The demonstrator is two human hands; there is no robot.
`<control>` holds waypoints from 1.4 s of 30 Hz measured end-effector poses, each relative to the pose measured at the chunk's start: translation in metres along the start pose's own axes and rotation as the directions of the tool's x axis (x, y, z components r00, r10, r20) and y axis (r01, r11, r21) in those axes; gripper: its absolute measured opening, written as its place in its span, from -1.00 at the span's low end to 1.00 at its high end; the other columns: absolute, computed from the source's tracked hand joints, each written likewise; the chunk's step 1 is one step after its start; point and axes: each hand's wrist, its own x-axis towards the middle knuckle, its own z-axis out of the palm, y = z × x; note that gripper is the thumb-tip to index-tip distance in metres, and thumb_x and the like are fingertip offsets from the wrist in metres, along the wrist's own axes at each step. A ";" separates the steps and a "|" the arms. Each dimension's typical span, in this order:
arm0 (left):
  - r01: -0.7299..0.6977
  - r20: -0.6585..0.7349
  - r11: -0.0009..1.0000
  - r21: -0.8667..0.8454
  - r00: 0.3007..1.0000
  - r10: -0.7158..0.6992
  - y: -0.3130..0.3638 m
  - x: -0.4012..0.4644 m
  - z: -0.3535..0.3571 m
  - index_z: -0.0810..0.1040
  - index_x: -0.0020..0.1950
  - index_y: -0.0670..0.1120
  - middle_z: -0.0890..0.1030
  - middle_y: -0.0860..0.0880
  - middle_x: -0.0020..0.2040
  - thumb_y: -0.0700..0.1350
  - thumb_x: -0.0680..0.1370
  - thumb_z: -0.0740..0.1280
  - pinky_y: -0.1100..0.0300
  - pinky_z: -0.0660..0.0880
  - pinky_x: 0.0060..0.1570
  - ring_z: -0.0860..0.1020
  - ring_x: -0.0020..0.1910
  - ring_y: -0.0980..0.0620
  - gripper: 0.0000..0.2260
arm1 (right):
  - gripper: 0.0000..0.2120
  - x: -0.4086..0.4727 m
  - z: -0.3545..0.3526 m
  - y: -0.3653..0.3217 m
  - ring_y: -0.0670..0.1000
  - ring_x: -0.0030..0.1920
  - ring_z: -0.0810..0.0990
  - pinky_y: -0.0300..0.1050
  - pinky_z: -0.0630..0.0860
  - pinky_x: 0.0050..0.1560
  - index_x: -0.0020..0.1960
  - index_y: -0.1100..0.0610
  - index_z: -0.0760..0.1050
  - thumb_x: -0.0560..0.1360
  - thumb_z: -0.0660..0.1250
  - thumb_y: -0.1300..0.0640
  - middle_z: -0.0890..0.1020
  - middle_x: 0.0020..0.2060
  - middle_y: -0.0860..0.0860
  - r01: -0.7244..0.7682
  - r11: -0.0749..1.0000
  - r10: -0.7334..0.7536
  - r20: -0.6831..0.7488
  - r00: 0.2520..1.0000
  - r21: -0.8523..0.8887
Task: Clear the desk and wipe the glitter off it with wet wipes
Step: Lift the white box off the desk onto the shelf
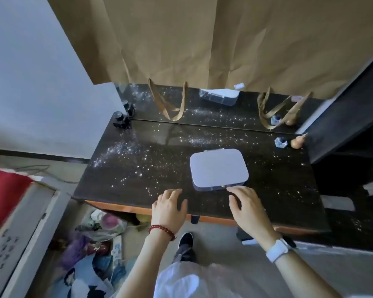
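Observation:
A dark wooden desk (155, 186) is sprinkled with silver glitter (116, 150), thickest at its left and back. On it, right of centre, lies a flat white box with a closed lid (218, 167). My left hand (169, 208) hovers open over the desk's front edge, holding nothing. My right hand (247, 206) is open just in front of the box, its fingertips close to the box's front rim. At the back stand small dark bottles (121, 120) on the left, and a small glass bottle (280, 143) with a little gourd (297, 141) on the right.
A mirror (213, 108) at the desk's back is covered above by brown paper bags (202, 39). A dark cabinet (349, 134) flanks the right side. Clutter and bags (99, 229) lie on the floor at left, beside a cardboard box (19, 233).

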 end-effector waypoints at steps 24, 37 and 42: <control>-0.105 0.265 0.942 -0.319 0.944 0.195 0.107 0.111 0.047 0.02 0.44 -0.14 0.21 -0.14 0.32 -0.14 0.35 0.45 0.00 0.25 0.34 0.20 0.28 -0.09 -0.19 | -0.48 0.044 -0.005 0.064 0.03 0.06 0.42 -0.12 0.44 0.05 0.31 0.23 0.22 0.44 0.37 0.23 0.31 0.11 0.05 -0.586 0.629 0.754 -0.220 0.619 0.511; -0.397 0.300 0.843 -0.362 0.807 0.509 0.347 0.043 0.163 -0.12 0.47 -0.05 0.15 -0.07 0.36 0.00 0.38 0.42 0.13 0.19 0.32 0.13 0.23 0.06 -0.13 | -0.49 -0.030 -0.159 0.251 0.15 0.20 0.43 -0.11 0.49 0.04 0.38 0.16 0.16 0.51 0.28 0.14 0.35 0.28 0.16 -0.440 0.546 0.837 -0.434 0.334 0.713; -0.363 0.271 0.859 -0.361 0.840 0.470 0.421 0.061 0.196 -0.15 0.47 -0.07 0.11 -0.10 0.41 0.00 0.41 0.40 -0.02 0.15 0.41 0.10 0.36 -0.08 -0.13 | -0.52 -0.004 -0.220 0.313 0.02 0.11 0.40 -0.20 0.45 -0.04 0.36 0.20 0.18 0.52 0.27 0.16 0.32 0.24 0.17 -0.448 0.622 0.782 -0.475 0.404 0.643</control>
